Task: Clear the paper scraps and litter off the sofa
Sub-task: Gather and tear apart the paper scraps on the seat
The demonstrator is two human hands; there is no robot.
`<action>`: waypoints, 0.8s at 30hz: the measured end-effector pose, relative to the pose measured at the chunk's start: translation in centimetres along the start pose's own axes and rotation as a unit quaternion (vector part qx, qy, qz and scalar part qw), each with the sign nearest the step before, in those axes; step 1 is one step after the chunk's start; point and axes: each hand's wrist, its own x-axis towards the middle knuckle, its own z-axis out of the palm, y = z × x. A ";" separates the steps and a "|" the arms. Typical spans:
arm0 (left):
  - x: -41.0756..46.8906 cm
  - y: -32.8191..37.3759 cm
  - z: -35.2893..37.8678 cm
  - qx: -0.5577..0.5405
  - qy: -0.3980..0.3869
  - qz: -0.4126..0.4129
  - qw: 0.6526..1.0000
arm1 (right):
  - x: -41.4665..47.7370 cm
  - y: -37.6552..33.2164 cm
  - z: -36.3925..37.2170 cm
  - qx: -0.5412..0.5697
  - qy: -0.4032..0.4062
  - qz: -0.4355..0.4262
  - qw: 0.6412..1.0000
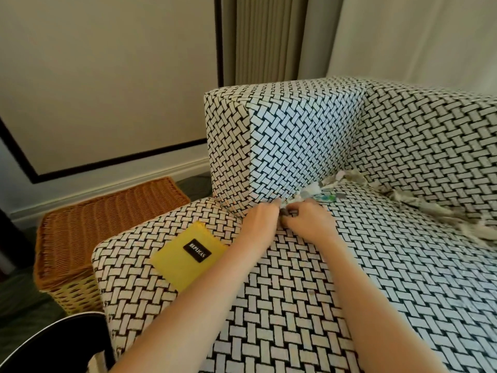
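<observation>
Meeting at the frame's centre, the left hand and right hand curl their fingers on the near edge of the paper scraps; whether either has a hold cannot be told. The white, grey and green-printed scraps, heaped where the sofa seat meets its armrest, look light, limp and easily torn, best pinched in bunches.

Home living room, sofa, wicker basket
</observation>
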 end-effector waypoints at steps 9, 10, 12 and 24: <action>1.5 0.8 0.5 0.060 -0.012 0.003 0.998 | 1.0 -0.3 1.2 -0.074 0.062 -0.018 0.995; 1.5 0.8 0.4 0.078 -0.011 0.013 0.997 | 1.0 -0.2 1.2 -0.067 0.073 -0.025 0.995; 1.5 0.7 0.3 0.107 -0.011 0.024 0.994 | 1.2 0.2 1.3 -0.011 0.102 -0.029 0.994; 2.5 0.7 -1.0 0.074 -0.021 0.002 0.997 | 1.4 3.4 -2.4 0.807 0.058 0.217 0.547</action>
